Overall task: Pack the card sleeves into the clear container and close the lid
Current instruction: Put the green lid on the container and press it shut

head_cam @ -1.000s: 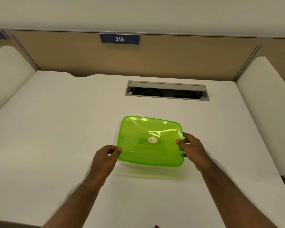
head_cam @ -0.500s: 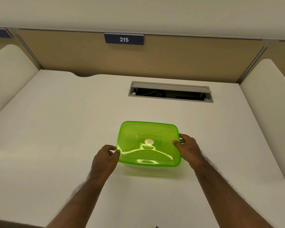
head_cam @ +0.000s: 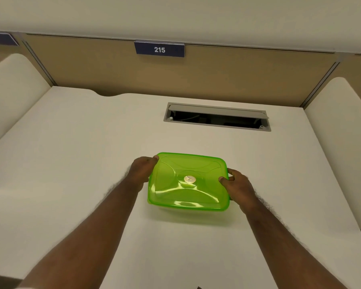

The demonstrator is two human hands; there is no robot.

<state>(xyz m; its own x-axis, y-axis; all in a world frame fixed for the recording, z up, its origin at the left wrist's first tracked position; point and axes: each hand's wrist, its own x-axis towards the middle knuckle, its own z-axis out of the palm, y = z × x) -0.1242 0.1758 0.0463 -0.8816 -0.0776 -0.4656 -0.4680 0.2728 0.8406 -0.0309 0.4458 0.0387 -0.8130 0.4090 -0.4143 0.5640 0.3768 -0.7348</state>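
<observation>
A translucent green lid (head_cam: 188, 182) with a round white sticker at its middle lies flat over the clear container, which sits on the white desk (head_cam: 71, 163). The container body is almost wholly hidden beneath the lid. My left hand (head_cam: 143, 171) grips the lid's far left corner. At the right edge my right hand (head_cam: 237, 185) holds the lid, thumb on top. No card sleeves are visible; whatever is inside is hidden by the lid.
An open grey cable hatch (head_cam: 217, 116) is set into the desk behind the container. A tan back panel carries a blue sign reading 215 (head_cam: 159, 49). Cream side dividers (head_cam: 15, 90) rise at left and right.
The lid has come down from a tilt to lie flat on the container. My left hand slid from the lid's near left corner up to its far left corner.
</observation>
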